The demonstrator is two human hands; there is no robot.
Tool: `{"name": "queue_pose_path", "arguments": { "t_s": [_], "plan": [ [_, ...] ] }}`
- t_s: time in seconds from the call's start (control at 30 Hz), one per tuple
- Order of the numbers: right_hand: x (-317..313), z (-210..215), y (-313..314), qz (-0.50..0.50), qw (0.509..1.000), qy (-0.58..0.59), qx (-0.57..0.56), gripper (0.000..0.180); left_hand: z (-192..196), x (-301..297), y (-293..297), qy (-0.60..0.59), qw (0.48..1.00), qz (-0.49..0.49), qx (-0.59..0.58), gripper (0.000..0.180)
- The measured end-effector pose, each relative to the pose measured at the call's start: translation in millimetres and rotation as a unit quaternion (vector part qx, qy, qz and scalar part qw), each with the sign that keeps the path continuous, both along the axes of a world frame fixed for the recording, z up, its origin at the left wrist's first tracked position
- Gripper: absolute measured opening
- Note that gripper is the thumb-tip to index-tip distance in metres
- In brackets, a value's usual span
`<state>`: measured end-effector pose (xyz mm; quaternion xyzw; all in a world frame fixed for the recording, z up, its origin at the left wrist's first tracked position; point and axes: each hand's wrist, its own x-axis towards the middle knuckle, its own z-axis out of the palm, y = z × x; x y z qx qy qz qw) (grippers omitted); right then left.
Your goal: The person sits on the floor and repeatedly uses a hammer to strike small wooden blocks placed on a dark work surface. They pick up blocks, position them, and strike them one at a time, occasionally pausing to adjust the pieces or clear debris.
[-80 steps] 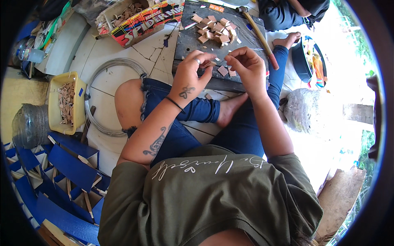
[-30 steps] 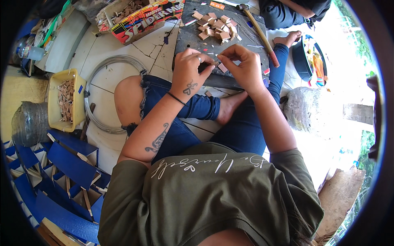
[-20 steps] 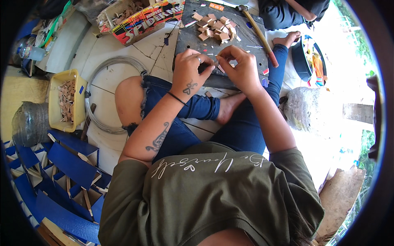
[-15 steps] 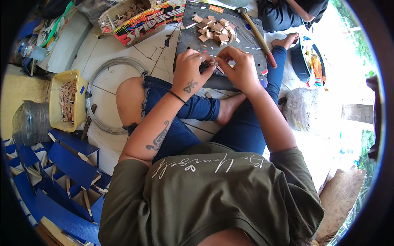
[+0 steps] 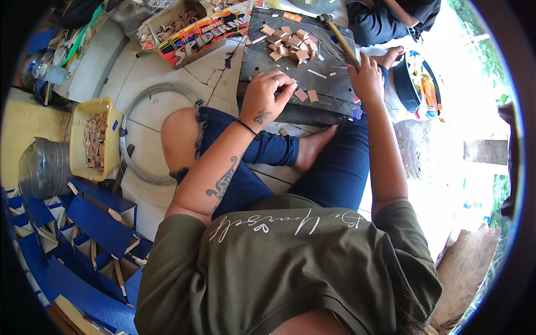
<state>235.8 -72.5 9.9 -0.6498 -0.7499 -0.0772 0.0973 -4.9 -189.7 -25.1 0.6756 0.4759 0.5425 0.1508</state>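
My left hand [image 5: 269, 96] is over the near side of a dark block-like work surface [image 5: 257, 64], its thumb and fingertips pinched together; whatever is between them is too small to make out. My right hand [image 5: 367, 82] is at the right edge of that surface, fingers closing round the lower handle of a hammer [image 5: 347, 47] and covering the handle's end. The hammer's head lies at the far edge. Two small flat brown pieces [image 5: 307, 95] lie by my left fingertips. Farther off is a pile of small wooden pieces [image 5: 290, 43].
At the far left, a printed cardboard box [image 5: 195, 39] holds more pieces. A yellow bin [image 5: 71, 139] of pieces stands left, beside a wire coil [image 5: 125, 151]. Blue boxes [image 5: 100, 218] fill the lower left. Right are a dark tub [image 5: 410, 92] and another person's leg [image 5: 374, 25].
My hands have parted. The right one has moved right from the pinch onto the hammer handle; the left remains pinched over the work surface, and the two flat pieces are now uncovered.
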Motion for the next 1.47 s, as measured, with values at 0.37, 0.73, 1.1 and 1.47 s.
{"name": "queue_pose_path", "arguments": {
  "t_s": [0.37, 0.73, 1.1, 1.47],
  "plan": [
    [21, 2, -4, 0.183, 0.952, 0.246, -0.020, 0.037, -3, 0, 0, 0.036, 0.999, 0.014, 0.013, 0.007],
    [23, 85, -185, 0.182, 0.895, 0.340, -0.225, 0.047, -4, 3, 0, 0.020, 1.000, 0.010, 0.017, 0.008],
    [17, 89, -196, 0.247, 0.928, 0.260, -0.103, 0.051, -6, 1, 3, 0.036, 0.998, 0.004, 0.053, 0.007],
    [20, 79, -193, 0.254, 0.917, 0.273, -0.144, 0.052, -8, 1, 4, 0.023, 0.999, -0.009, 0.034, 0.006]
  ]
}}
